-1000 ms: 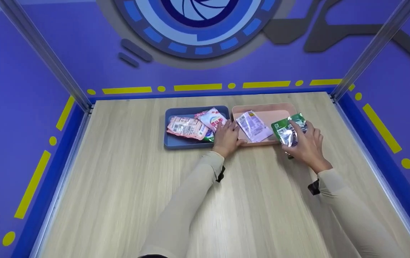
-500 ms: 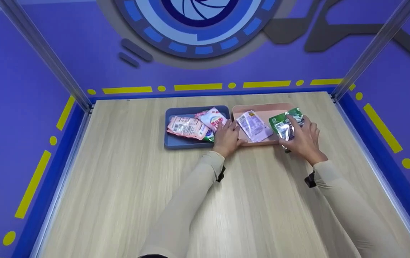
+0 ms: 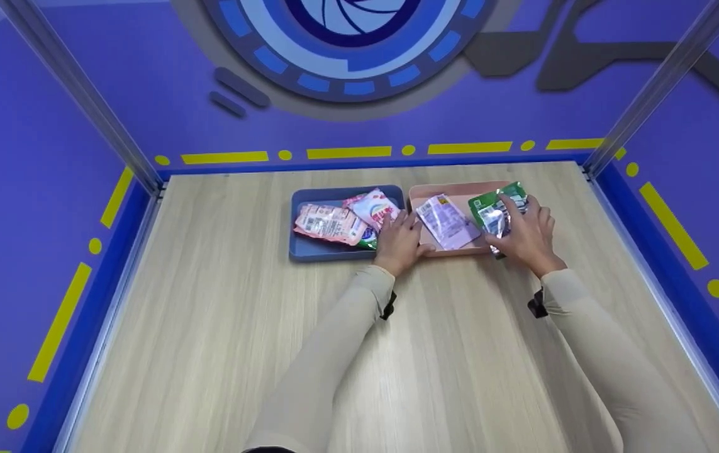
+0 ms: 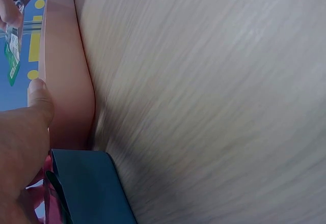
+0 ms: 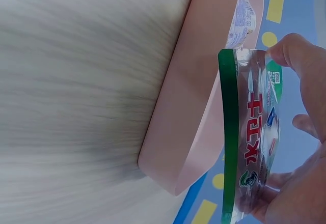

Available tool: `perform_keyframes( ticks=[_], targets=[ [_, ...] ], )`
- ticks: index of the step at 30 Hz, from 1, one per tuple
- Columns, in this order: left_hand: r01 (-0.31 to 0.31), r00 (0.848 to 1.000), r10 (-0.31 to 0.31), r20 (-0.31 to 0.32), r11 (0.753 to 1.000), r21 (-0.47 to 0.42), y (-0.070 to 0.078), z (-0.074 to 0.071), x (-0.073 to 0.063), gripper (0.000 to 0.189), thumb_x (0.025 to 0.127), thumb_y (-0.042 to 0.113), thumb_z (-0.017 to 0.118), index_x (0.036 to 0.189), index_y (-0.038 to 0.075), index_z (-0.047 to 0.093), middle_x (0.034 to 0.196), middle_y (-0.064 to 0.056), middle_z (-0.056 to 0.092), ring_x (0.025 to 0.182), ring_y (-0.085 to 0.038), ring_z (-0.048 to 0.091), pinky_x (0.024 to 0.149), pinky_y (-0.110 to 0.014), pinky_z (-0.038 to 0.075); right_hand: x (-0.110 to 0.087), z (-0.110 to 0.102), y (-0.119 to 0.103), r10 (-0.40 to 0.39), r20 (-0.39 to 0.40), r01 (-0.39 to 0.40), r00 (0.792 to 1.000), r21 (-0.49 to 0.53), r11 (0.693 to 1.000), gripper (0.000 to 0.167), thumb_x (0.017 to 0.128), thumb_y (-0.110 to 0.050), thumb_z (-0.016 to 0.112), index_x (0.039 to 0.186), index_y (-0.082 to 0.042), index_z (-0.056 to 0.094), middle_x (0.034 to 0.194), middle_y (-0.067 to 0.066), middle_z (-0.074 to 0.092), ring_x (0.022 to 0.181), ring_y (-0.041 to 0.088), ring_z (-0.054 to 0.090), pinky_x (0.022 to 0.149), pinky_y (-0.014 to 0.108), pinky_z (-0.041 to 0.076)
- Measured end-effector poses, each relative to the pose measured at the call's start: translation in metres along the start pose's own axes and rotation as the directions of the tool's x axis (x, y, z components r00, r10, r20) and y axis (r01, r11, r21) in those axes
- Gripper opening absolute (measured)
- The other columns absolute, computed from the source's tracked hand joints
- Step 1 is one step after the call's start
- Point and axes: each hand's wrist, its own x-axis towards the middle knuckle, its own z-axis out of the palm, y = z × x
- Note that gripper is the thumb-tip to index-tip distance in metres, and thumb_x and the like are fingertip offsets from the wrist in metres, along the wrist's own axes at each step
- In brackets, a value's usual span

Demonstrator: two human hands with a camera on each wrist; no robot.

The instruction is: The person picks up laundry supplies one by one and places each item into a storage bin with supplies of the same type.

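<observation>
My right hand (image 3: 526, 236) grips a green and clear packet (image 3: 491, 212) over the right part of the pink tray (image 3: 460, 189). In the right wrist view the packet (image 5: 249, 137) is seen edge-on with red lettering, held between thumb and fingers above the tray wall. A purple packet (image 3: 446, 220) lies in the pink tray's left half. My left hand (image 3: 399, 242) rests where the blue tray (image 3: 315, 255) and pink tray meet, its fingers spread over the rims. In the blue tray lie a pink packet (image 3: 329, 224), a pink-white packet (image 3: 375, 209) and a partly covered green one (image 3: 368, 238).
Both trays stand side by side on a wooden table (image 3: 239, 327), toward its back edge. Blue-purple panels (image 3: 145, 82) with yellow marks enclose the table at the back and both sides, with metal posts (image 3: 82, 94) at the corners.
My right hand has carried the green packet a little left and away from me, further over the pink tray. The left hand and the other packets stay in place.
</observation>
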Motion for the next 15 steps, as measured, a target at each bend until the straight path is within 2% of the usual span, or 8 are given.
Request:
perform_keyframes(
  ticks=[6, 15],
  targets=[
    [0.012, 1.0, -0.012, 0.026, 1.0, -0.007, 0.001, 0.001, 0.001, 0.073, 0.097, 0.068, 0.05, 0.151, 0.018, 0.053, 0.161, 0.0, 0.043, 0.152, -0.023, 0.032, 0.126, -0.049, 0.018, 0.007, 0.002, -0.001, 0.012, 0.011, -0.012, 1.0, -0.012, 1.0, 0.092, 0.084, -0.039, 0.081, 0.16, -0.017, 0.033, 0.157, 0.038, 0.017, 0.13, 0.056, 0.026, 0.108, 0.067, 0.022],
    [0.01, 1.0, -0.01, 0.022, 1.0, -0.003, 0.0, 0.002, 0.001, 0.075, 0.096, 0.07, 0.048, 0.15, 0.018, 0.054, 0.162, 0.0, 0.042, 0.152, -0.023, 0.032, 0.126, -0.05, 0.019, 0.019, 0.003, -0.006, 0.027, 0.029, -0.027, 0.999, -0.006, 1.0, 0.094, 0.085, -0.04, 0.08, 0.161, -0.019, 0.03, 0.158, 0.038, 0.015, 0.131, 0.055, 0.026, 0.108, 0.066, 0.022]
  ],
)
